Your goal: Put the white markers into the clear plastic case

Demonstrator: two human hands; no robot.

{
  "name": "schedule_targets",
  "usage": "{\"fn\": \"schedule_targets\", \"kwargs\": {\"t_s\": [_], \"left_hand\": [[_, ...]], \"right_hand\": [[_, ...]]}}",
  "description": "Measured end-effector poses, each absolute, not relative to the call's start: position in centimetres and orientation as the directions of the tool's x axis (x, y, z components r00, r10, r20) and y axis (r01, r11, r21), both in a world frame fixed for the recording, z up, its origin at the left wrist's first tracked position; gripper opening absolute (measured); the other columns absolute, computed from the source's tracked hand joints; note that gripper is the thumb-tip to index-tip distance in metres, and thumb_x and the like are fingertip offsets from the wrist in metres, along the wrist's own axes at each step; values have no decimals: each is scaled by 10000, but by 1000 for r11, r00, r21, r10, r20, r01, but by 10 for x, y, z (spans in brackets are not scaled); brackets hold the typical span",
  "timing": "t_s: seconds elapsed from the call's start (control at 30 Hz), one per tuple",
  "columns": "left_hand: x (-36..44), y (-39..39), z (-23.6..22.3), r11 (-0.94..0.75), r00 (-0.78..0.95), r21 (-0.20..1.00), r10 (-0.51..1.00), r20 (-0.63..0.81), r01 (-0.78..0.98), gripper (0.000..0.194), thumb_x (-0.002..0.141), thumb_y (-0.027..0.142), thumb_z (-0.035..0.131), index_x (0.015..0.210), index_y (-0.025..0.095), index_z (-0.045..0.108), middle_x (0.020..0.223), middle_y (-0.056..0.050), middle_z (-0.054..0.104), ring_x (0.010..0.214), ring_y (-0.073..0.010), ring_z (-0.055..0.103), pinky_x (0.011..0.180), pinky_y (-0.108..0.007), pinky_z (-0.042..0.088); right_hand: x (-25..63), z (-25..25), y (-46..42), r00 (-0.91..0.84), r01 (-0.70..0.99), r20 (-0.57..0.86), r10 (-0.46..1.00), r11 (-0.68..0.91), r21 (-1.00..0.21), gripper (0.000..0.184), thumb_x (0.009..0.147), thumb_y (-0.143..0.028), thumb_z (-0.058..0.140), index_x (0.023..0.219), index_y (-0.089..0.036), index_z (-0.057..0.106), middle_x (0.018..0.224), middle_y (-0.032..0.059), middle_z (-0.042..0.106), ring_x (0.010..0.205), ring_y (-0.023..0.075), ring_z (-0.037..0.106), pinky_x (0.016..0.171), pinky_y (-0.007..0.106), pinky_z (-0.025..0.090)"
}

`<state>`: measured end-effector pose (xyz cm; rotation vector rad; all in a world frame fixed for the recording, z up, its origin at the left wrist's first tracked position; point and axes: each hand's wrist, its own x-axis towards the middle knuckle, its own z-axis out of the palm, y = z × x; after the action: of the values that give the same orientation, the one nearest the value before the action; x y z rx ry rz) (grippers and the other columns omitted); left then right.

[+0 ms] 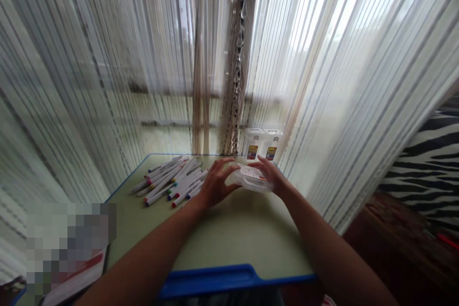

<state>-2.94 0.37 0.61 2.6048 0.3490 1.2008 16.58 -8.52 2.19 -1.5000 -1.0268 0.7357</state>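
Note:
Between my two hands, a clear plastic case point(253, 179) with a printed label is held tilted above the table. My left hand point(219, 180) grips its left edge, fingers on top and thumb beneath. At the other side, my right hand point(270, 175) is closed on the case, with its fingertips over the far edge. Left of my left hand lies a loose pile of white markers point(175, 179) with caps of various colours. Past my right hand, two similar clear cases point(253, 146) with small coloured labels stand upright near the table's far edge.
The pale green table point(229, 234) has a blue rim and a blue front ledge point(211, 278). String curtains point(143, 57) hang before a window behind it. At the lower left is a partly blurred-out flat item point(81, 272). Zebra-striped fabric point(423, 167) is on the right.

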Motion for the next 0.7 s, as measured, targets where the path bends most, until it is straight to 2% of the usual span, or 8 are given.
{"fn": "schedule_targets", "kwargs": {"t_s": [0.1,0.2,0.3,0.37,0.47,0.57,0.63,0.7], "left_hand": [[-37,2,21,-911,572,400,380,727,97,423,806,480,634,1129,211,580,1207,-126,576,1163,-273,513,1004,-423,403],[-40,-2,29,-806,475,572,567,673,151,324,872,496,526,972,189,559,991,-92,639,955,-230,600,858,-350,469],[-41,-5,25,-688,389,710,702,597,152,298,926,474,417,898,192,508,844,-47,633,778,-181,598,716,-292,473],[-43,-8,18,-660,398,745,711,580,93,274,927,450,421,955,187,494,861,-44,638,770,-166,594,696,-274,470],[-45,-11,8,-624,448,781,705,550,23,289,910,437,456,1045,182,472,856,-34,643,758,-154,601,684,-259,475],[-46,-8,-1,-541,493,841,730,472,-4,354,877,494,485,1054,189,460,826,-20,637,703,-149,609,612,-246,482],[-46,-5,-7,-432,528,901,756,388,-43,419,891,583,388,1062,204,443,788,-6,618,602,-138,595,509,-236,468],[-44,-3,-11,-367,533,925,765,361,-100,455,900,626,306,1029,211,441,755,2,589,561,-132,584,457,-224,450]], "right_hand": [[154,33,-89,378,115,173,910,140,-983,697,844,-706,275,906,-152,693,986,158,726,889,265,694,727,342,542],[139,33,-90,395,79,283,874,274,-958,737,841,-725,208,966,-161,665,952,149,722,906,279,681,715,358,529],[126,23,-88,368,80,345,864,341,-937,573,849,-667,373,1021,-182,624,939,110,710,879,261,671,680,339,523],[121,16,-89,391,94,361,847,353,-931,475,849,-620,462,1000,-191,600,927,87,692,836,238,659,643,311,524],[118,9,-92,422,204,384,821,327,-923,447,848,-625,478,911,-195,580,878,65,652,760,205,628,574,277,525],[118,6,-94,460,261,408,789,319,-911,391,828,-585,549,935,-210,580,840,37,613,701,173,603,510,250,526],[118,4,-94,472,273,407,782,309,-911,361,826,-563,569,914,-213,583,801,27,601,645,156,586,469,234,511],[117,2,-94,471,263,400,786,308,-914,347,833,-557,563,890,-215,583,783,30,596,635,159,587,452,231,503]]}}
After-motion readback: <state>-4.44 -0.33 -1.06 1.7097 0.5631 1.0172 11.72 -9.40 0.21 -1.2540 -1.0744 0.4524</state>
